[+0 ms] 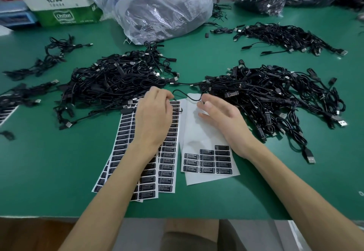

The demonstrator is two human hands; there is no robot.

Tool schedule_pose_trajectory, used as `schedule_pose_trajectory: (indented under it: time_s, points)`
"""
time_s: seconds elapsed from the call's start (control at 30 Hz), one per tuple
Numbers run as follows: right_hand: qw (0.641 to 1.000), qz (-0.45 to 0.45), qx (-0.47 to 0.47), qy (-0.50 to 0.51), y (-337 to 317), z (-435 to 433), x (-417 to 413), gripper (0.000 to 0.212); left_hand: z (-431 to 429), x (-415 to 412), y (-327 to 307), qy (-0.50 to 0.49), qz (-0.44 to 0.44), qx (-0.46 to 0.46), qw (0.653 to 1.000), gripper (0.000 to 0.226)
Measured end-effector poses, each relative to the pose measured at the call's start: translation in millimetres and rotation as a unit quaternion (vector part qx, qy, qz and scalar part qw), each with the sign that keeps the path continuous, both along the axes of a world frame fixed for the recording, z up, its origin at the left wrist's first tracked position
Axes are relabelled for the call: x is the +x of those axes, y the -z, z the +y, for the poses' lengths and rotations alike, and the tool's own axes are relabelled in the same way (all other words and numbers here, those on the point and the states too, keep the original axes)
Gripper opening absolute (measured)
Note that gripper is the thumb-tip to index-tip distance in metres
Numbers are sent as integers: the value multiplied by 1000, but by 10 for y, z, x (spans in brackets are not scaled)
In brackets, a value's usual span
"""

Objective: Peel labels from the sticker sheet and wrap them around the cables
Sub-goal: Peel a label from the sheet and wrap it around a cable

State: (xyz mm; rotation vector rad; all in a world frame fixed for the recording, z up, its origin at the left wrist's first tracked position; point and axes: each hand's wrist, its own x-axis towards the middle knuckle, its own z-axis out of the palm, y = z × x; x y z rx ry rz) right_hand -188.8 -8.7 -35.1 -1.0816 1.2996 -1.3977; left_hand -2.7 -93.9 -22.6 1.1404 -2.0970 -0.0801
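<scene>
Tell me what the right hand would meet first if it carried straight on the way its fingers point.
The thin cable arching between the hands: the right hand points up-left, fingertips seemingly at its end. Past that, the left hand, though depth is unclear.

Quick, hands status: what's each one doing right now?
Left hand: fingers curled, gripping one end of the short black cable.
Right hand: thumb and forefinger pinch the cable's other end; remaining fingers relaxed.

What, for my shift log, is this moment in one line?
left hand: holds cable | right hand: pinches cable | beneath: sticker sheets
</scene>
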Motion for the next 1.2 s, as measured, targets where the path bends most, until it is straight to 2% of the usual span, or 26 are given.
schedule_pose_trajectory:
  time_s: [0.1, 0.2, 0.33, 0.43, 0.57, 0.67, 0.77, 0.87, 0.93, 0.97, 1.03, 1.07, 1.13, 1.2]
  points:
    - [1000, 20, 14, -13, -26, 35, 8, 47, -183, 87, -143, -89, -14, 20, 996, 25]
    - [999, 21, 20, -19, -78, 58, 29, 36, -492, 176, -188, -173, -123, 95, 973, 31]
    - [1000, 6, 9, -23, -104, 69, 21, 32, -682, 211, -109, -176, -222, 105, 953, 26]
    - [1000, 4, -3, -26, -78, 52, 1, 31, -767, 256, -102, -168, -225, 83, 956, 21]
    - [999, -16, -17, -32, -17, 10, -17, 31, -639, 243, -174, -84, -109, -4, 991, 12]
    - [999, -28, -17, -39, 20, -19, -16, 33, -377, 92, -348, 18, -11, -85, 996, 9]
    - [997, -67, -11, -38, 1, -49, -4, 50, -47, -95, -438, 171, -16, -81, 982, 26]
    - [990, -134, -10, -46, -2, -45, -33, 64, 251, -197, -318, 255, -53, -80, 962, 21]
    - [988, -149, -11, -46, 7, -28, -61, 55, 323, -207, -203, 290, -66, -56, 953, 14]
    - [989, -144, -14, -44, 16, -23, -67, 44, 329, -195, -171, 303, -59, -31, 951, 15]
    - [991, -130, -18, -27, 30, -24, -73, 19, 330, -155, -131, 306, 3, 26, 952, 17]
    - [991, -127, -18, -25, 33, -28, -71, 15, 331, -144, -124, 283, 50, 55, 956, 17]
    - [990, -130, -20, -42, 33, -27, -61, 18, 303, -135, -120, 189, 148, 124, 963, 15]
    - [990, -130, -21, -53, 19, -14, -57, 18, 230, -134, -139, 109, 230, 222, 941, 15]
